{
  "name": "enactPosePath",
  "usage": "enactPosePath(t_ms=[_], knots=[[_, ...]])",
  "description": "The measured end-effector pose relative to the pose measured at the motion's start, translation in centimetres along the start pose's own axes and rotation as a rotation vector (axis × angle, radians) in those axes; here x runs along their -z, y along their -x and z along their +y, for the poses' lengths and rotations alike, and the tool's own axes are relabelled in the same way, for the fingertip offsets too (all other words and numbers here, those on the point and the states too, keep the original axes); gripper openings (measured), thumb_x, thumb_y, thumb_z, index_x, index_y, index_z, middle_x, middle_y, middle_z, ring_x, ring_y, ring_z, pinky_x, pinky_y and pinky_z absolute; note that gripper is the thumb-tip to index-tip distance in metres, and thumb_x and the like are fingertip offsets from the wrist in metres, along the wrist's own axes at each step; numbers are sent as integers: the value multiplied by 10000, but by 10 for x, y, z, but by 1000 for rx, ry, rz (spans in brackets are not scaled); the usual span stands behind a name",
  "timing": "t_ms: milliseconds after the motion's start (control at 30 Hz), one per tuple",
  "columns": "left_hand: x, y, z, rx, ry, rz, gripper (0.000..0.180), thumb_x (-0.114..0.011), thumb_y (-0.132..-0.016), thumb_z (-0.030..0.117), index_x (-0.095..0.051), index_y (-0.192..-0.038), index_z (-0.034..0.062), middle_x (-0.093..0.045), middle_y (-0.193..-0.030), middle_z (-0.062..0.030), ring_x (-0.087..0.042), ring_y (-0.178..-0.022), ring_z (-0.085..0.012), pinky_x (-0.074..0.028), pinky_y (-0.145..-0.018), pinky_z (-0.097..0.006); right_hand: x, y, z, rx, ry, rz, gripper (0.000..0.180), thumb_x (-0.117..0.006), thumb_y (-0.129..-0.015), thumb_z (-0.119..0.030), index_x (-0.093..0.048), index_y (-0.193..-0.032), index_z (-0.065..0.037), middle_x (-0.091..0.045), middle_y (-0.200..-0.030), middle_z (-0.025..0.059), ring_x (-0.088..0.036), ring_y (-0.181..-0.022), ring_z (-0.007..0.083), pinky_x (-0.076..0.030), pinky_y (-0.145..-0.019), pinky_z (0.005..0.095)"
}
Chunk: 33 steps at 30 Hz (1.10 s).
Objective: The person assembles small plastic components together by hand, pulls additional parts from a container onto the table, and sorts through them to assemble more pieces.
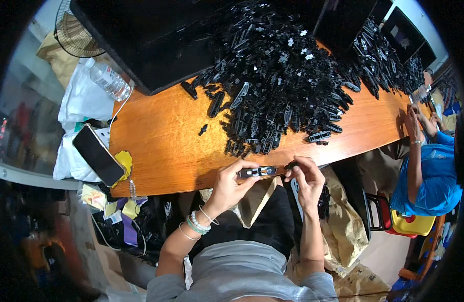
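Note:
Between the thumb and fingers of my left hand [230, 183] is a long black plastic part [257, 171] with pale cut-outs along its middle, held level over the table's front edge. My right hand [306, 178] pinches a small dark piece [291, 165] just right of that part; its exact kind is too small to make out. The two pieces are close, and I cannot tell whether they touch. Beyond my hands a large heap of black plastic parts [277, 90] covers the middle of the wooden table [161, 146].
A phone [98, 155], a plastic bottle [109, 80] and a fan [78, 32] are at the left. A large black bin [146, 45] stands behind. At the far right a person in blue [428, 171] works at the table. Brown paper sacks [342, 221] stand below its edge.

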<state>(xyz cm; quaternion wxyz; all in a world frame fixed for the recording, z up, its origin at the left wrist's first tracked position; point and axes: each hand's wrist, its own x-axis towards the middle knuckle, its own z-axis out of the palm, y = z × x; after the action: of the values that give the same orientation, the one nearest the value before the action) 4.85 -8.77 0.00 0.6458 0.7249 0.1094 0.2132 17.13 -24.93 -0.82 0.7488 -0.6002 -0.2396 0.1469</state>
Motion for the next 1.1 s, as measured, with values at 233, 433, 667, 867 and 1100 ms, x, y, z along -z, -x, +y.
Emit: enactPosePath(t_ms=[233,433,667,867,1100], knots=[[13,19,11,151,147,24,245,-648,-816,-55,-615,-1058,-50,-647,-992,-102,-643,-874,-132,-564,-720,-243,-28,16,-5,-195,-246,-62,203,-579,-858,63,-631,-1054,66,-629,-918,134,-655,-781,210,-550,-704,289],[19,25,21,187,160,-6,268,-626,-839,-56,-585,-1103,-77,-659,-962,-141,-673,-859,-198,-558,-744,-265,-55,22,-18,-3,105,-74,177,-694,-761,42,-704,-935,13,-617,-893,74,-565,-809,136,-438,-717,222],[21,36,8,287,155,-36,317,-633,-853,-7,-582,-1162,-51,-632,-1089,-122,-630,-922,-145,-536,-807,-277,-69,37,-13,-46,118,102,144,-676,-814,-1,-679,-956,24,-651,-892,93,-584,-812,132,-451,-734,233],[15,30,18,203,429,11,363,-629,-826,-69,-517,-1171,-43,-616,-1034,-95,-592,-1010,-148,-502,-864,-267,-69,37,-19,-50,121,-26,127,-676,-807,2,-678,-932,25,-661,-893,95,-599,-786,149,-472,-719,253],[18,32,21,327,408,-3,255,-652,-838,-17,-537,-1065,-34,-650,-911,-124,-658,-769,-138,-544,-708,-237,-66,37,-14,237,450,-68,123,-669,-764,42,-656,-882,13,-654,-929,130,-617,-843,238,-479,-757,306]])
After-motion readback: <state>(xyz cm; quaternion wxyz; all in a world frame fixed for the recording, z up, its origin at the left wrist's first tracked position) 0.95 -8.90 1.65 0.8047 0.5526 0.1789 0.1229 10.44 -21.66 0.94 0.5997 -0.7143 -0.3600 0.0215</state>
